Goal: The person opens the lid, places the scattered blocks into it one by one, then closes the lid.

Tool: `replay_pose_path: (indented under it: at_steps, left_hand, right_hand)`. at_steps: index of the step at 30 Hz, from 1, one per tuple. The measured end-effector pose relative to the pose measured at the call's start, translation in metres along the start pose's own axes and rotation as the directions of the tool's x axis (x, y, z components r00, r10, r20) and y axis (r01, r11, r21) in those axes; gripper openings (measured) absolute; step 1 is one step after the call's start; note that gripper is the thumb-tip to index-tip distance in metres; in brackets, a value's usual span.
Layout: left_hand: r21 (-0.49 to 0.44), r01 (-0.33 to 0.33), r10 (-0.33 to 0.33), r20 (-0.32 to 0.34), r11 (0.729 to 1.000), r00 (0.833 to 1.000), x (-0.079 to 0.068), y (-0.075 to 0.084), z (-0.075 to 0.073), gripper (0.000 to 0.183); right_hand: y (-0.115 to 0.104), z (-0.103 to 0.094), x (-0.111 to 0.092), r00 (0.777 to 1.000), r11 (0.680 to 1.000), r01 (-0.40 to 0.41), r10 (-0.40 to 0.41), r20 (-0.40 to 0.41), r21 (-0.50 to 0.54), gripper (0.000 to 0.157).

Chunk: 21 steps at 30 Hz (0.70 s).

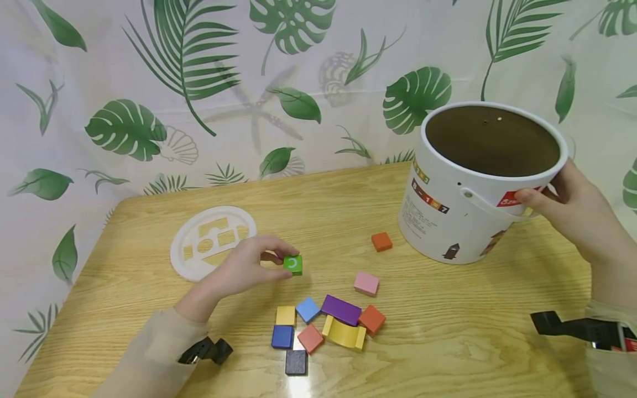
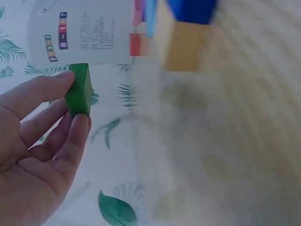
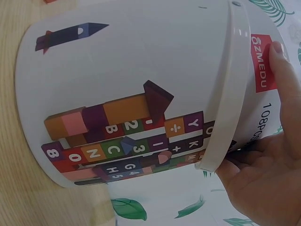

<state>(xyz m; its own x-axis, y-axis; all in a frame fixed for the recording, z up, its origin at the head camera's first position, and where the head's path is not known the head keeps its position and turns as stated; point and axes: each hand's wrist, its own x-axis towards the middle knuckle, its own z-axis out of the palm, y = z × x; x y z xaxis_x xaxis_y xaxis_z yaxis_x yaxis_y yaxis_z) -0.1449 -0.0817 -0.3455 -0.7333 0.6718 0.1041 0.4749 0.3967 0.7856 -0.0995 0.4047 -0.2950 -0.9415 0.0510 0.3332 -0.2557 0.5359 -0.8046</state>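
At right: white bucket [image 1: 438,226], contents unclear | right fingers [image 1: 569,179] grip its side | left fingers [image 1: 273,244] pinch green block [image 1: 292,265]

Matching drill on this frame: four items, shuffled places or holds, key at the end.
Items
1. green block
2. white bucket
3. white slotted disc
4. black block

Places or holds
A. nearest the head view's bottom edge
B. partly behind the left hand in the head view, not held
C. pinched between the left hand's thumb and fingers
D. held near the top by the right hand

Pairs: 1-C, 2-D, 3-B, 4-A
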Motion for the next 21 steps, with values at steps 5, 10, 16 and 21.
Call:
replay_pose_path:
  at_steps: [5, 10, 16, 21]
  left_hand:
    - [0.008, -0.053, 0.053, -0.012, 0.999, 0.999, 0.019, 0.023, -0.008, 0.031]
    - [0.023, -0.133, 0.134, -0.025, 0.991, 0.991, 0.041, 0.052, -0.014, 0.032]
    - [0.032, -0.236, 0.237, -0.015, 0.971, 0.971, 0.070, 0.086, -0.014, 0.031]
    - [-0.041, -0.305, 0.304, -0.016, 0.952, 0.952, 0.097, 0.110, -0.010, 0.030]
  right_hand:
    - [0.000, 0.000, 0.001, 1.000, 1.000, -0.001, 0.001, 0.003, 0.008, 0.070]
    - [0.000, -0.001, 0.001, 1.000, 1.000, -0.004, 0.004, 0.002, 0.009, 0.070]
    - [0.002, -0.001, 0.000, 1.000, 1.000, -0.010, 0.009, 0.003, 0.005, 0.070]
    - [0.004, -0.003, 0.000, 1.000, 1.000, -0.016, 0.016, 0.002, -0.005, 0.071]
